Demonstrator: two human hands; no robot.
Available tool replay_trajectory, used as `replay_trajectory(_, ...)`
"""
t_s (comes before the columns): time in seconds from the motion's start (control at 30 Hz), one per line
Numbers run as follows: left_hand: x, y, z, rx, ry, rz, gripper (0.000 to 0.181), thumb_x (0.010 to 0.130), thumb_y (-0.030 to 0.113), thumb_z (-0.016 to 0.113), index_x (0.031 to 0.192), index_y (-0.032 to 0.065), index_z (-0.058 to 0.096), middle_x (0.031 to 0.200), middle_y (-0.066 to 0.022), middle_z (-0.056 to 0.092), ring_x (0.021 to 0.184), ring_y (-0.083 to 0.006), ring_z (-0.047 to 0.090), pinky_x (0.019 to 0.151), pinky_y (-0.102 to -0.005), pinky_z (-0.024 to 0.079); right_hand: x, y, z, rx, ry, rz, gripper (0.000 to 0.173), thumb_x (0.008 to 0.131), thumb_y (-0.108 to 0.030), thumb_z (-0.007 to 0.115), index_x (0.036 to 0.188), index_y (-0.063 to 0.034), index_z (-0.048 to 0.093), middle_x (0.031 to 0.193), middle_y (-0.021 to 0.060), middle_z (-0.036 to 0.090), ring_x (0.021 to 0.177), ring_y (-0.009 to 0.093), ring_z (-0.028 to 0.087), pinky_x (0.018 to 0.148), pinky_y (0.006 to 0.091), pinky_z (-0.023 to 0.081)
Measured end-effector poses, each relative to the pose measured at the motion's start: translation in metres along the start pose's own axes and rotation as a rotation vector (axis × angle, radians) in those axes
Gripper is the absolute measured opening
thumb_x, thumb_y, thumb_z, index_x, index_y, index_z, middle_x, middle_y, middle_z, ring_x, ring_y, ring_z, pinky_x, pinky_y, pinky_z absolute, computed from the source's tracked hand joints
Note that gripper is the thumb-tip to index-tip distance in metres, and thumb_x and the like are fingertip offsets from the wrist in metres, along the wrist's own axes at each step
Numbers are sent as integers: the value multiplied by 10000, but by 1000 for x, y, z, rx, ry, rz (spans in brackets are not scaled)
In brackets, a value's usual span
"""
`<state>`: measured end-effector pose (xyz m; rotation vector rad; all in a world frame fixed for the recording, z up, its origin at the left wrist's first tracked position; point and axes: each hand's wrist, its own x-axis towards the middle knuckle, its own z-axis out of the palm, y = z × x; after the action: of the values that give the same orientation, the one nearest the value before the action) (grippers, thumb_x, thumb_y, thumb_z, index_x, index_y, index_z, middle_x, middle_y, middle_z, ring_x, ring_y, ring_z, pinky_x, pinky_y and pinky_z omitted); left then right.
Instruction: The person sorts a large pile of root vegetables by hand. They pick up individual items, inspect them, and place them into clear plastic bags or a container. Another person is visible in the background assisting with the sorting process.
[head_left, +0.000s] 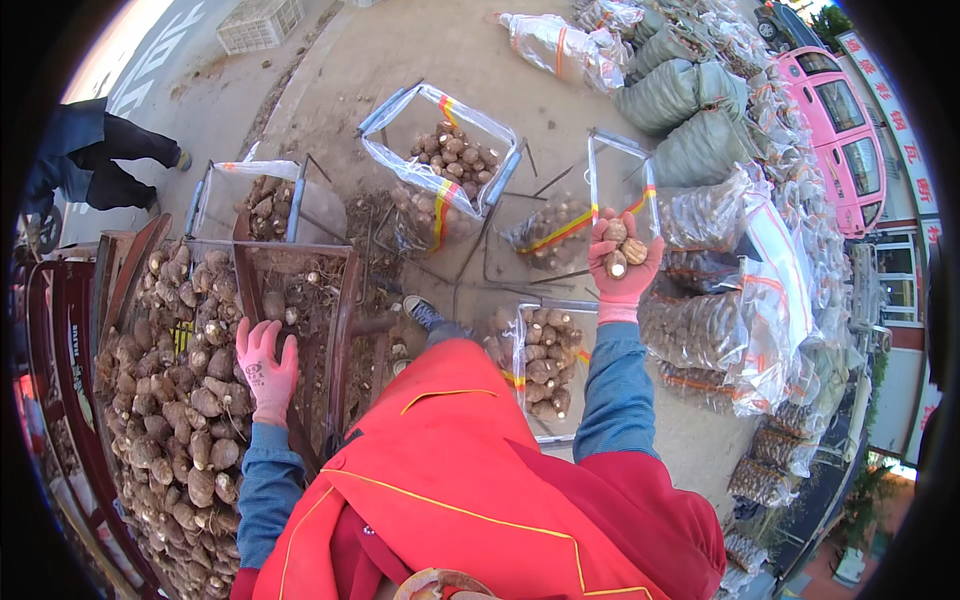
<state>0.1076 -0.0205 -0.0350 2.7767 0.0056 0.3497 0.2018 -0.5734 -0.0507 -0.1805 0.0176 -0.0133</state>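
Note:
My right hand (624, 274), in a pink glove, is raised palm up at the mouth of a clear plastic bag (649, 202) on a metal frame. Cupped in it are three small taro corms (634, 251), some with pale cut ends. My left hand (264, 369), gloved in pink too, is over the near edge of a big heap of brown taro corms (176, 427). Its fingers are spread and nothing shows in them; whether the fingertips touch the corms is unclear. Beside it runs a rusty metal rail (341, 337) of the sorting rack.
Framed clear bags stand ahead: one holding taro (454, 161), another at left (268, 210), one by my right leg (547, 360). Filled bags (697, 315) and green sacks (682, 97) line the right. A person (112, 150) walks at far left. A crate (259, 26) lies beyond.

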Motion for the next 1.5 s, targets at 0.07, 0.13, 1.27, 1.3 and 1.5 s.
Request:
replay_trajectory(0.07,1,1,-1,22,-1,-1,297,772,164,697,1048,65,650,1139,-91,606,1264,-363,409,1016,-475,361,-7,38,26,91,-126,149,710,853,-583,553,1357,-88,486,1446,180,370,1159,381,504,788,371,521)
replay_trajectory(0.13,1,1,-1,49,-13,4,298,770,171,698,1045,66,650,1138,-92,606,1262,-363,412,1015,-477,361,-7,65,47,133,-231,263,740,859,-587,548,1400,-94,436,1493,185,304,1178,385,495,788,371,523)
replay_trajectory(1.27,2,-1,9,-47,152,-377,485,794,163,684,1244,47,545,1243,-157,535,1144,-347,499,981,-436,396,178,140,12,-183,392,565,724,824,-615,564,1211,-6,505,1183,214,527,985,349,557,664,338,555)
replay_trajectory(1.3,2,-1,9,-47,146,-387,482,794,162,684,1242,47,547,1244,-158,536,1146,-348,499,981,-437,397,182,142,11,-236,412,555,754,819,-629,565,1233,-4,483,1187,216,523,986,350,558,663,335,555)
replay_trajectory(1.5,5,4,9,-32,136,-418,473,795,163,684,1235,47,557,1242,-168,541,1144,-354,506,977,-443,403,194,156,21,-407,638,555,844,846,-693,469,1376,-48,349,1282,201,494,849,293,600,586,343,547)
